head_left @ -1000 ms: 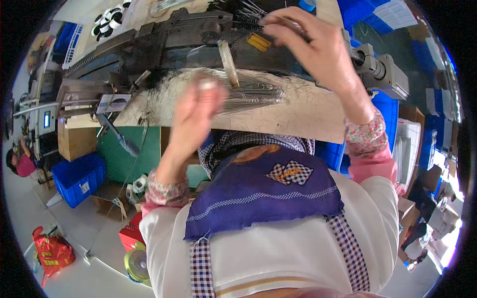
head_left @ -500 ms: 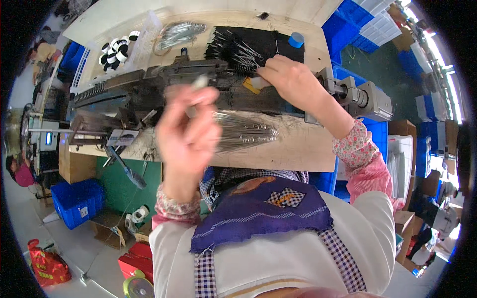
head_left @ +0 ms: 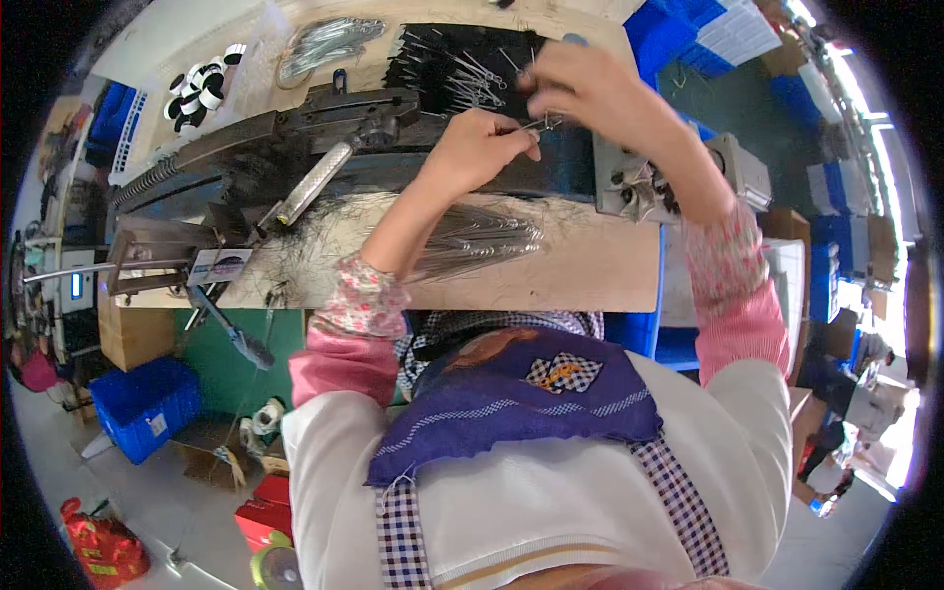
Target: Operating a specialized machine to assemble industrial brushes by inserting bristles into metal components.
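My left hand (head_left: 477,152) reaches over the dark metal machine (head_left: 344,120), its thumb and fingers pinched on a thin wire piece (head_left: 548,124) with a looped end. Close by, at the right, my right hand (head_left: 600,93) is raised with its fingers bent. Motion smears those fingers, so whatever they hold is unclear. Behind the hands, a black cloth (head_left: 423,74) bears several looped wire pieces (head_left: 477,84). A silver lever handle (head_left: 317,183) slants down from the machine, left of my left arm. Nearer to me lies a bundle of bent wires (head_left: 482,241) on the wooden table (head_left: 590,265).
A clear plastic bin (head_left: 258,54) with black-and-white rolls (head_left: 205,93) stands at the far left, beside bagged metal wires (head_left: 332,47). A metal chuck unit (head_left: 639,187) is at the machine's right end. Blue crates (head_left: 678,39) stand beyond the table's right edge.
My left hand has moved right and away from me, uncovering the lever handle, and now pinches the wire piece. My right hand has lifted away from the machine. The view has shifted slightly.
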Tool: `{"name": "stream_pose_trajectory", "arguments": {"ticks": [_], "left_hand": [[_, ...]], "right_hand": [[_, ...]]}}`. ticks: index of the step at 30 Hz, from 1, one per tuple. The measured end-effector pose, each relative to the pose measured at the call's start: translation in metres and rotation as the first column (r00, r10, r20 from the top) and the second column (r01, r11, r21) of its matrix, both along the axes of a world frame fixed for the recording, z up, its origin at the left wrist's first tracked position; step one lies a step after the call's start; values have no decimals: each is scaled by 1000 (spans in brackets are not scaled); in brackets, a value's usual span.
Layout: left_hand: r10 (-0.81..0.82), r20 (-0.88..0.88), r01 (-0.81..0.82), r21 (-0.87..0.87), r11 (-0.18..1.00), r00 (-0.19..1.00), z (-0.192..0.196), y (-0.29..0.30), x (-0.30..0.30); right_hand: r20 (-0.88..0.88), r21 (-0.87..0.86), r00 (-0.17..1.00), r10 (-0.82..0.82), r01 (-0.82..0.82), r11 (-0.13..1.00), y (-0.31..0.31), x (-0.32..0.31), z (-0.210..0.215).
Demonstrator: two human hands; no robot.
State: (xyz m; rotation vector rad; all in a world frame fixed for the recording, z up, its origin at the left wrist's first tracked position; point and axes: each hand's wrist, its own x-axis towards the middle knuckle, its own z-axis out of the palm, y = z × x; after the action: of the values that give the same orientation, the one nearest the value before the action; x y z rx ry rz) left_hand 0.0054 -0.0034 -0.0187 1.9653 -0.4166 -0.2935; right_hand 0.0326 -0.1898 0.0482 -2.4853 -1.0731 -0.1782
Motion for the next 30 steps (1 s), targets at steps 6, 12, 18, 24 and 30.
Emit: {"name": "stream_pose_trajectory", "arguments": {"ticks": [6,12,18,24,30], "left_hand": [[-145,680,-307,497,812,719,22,26,-9],[150,935,-487,27,873,321,25,66,-32],[39,-733,-683,-612,398,679,-13,70,-93],[-650,-367,-548,-832,-92,666,60,80,-67],[-565,-413,-559,-822,-107,715,50,77,-68]], "right_hand": [[181,4,969,167,-170,985,19,-10,-21],[153,302,977,147,-188,934,50,-7,-21],[27,273,997,66,-71,959,72,12,-35],[-89,212,994,62,-42,976,75,12,-28],[-147,204,989,6,25,979,69,12,-29]]}}
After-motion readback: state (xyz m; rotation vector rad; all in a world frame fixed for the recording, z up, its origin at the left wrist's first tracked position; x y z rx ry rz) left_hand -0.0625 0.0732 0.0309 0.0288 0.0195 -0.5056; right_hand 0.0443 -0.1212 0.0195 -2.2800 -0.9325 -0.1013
